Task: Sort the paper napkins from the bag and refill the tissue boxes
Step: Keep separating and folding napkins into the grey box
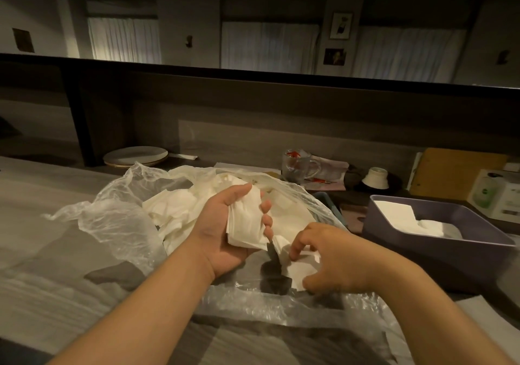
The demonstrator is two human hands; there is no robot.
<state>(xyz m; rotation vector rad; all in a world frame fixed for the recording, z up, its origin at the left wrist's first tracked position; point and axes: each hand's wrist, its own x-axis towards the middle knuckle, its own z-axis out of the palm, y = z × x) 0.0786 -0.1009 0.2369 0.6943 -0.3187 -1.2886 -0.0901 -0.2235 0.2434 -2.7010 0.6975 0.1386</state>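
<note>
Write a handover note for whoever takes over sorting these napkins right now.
Left hand: holds a stack of napkins in its grip.
Right hand: fingers curled on a loose napkin lying on the plastic bag.
Purple tissue box, at right: open, partly filled.
Done: some napkins are in the box.
Left: sort the pile still in the bag and top up the box.

Looks like the service side of a small café or restaurant, dimly lit. A raised dark counter ledge point(253, 76) runs across at twelve o'clock, a worktop point(42, 210) below it. At eleven o'clock, stacked plates point(135, 156); at one o'clock, a glass mug point(299, 166) and an upturned white bowl point(375, 178). Beyond the ledge, curtained windows point(268, 45) and framed pictures point(341, 25) on the wall suggest a dining room.
</note>
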